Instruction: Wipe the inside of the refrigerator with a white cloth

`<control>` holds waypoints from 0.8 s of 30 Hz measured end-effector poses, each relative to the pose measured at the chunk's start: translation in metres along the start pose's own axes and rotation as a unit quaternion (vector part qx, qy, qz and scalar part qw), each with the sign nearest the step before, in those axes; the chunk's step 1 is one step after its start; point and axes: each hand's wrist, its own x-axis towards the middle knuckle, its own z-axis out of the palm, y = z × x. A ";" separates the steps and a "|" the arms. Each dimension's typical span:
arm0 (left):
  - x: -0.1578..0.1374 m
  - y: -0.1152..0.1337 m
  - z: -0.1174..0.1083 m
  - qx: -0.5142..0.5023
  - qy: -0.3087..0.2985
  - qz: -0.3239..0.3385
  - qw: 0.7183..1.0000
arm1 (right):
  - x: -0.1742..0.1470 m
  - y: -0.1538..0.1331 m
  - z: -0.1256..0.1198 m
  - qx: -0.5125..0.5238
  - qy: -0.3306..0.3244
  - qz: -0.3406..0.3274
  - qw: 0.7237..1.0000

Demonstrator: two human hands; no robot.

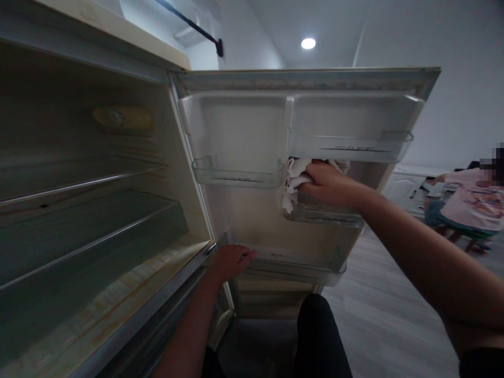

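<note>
Nearest my view, a black-clad knee point(321, 336) stands below the open off-white refrigerator door point(252, 215). Just beyond, I have the left hand point(230, 261) at the left end of the long, clear plastic lower door bin point(299, 269), fingers loosely bent; I can't tell whether they grip it. Farther up and right, the right hand point(329, 184) is closed around a crumpled white cloth point(290, 197), bunched at the left end of the short, clear plastic middle bin point(326, 215). I judge this to be wiping: I'd flatten the cloth, work the corner with the fingertips and press lightly, since the bin might flex or lift. I'd mind the knuckles under the clear plastic upper right bin point(342, 148). At far right sits a person in a pink shirt point(474, 197)
</note>
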 end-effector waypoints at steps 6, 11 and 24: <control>-0.001 0.001 -0.001 0.013 -0.004 -0.001 1.000 | -0.030 0.028 -0.002 -0.046 0.056 0.057 0.996; -0.002 0.005 -0.001 0.025 0.002 0.012 1.000 | -0.045 0.018 -0.002 -0.139 0.044 0.123 0.982; -0.001 -0.002 0.004 0.024 0.006 0.006 1.000 | -0.032 0.006 0.003 -0.143 -0.026 0.094 0.985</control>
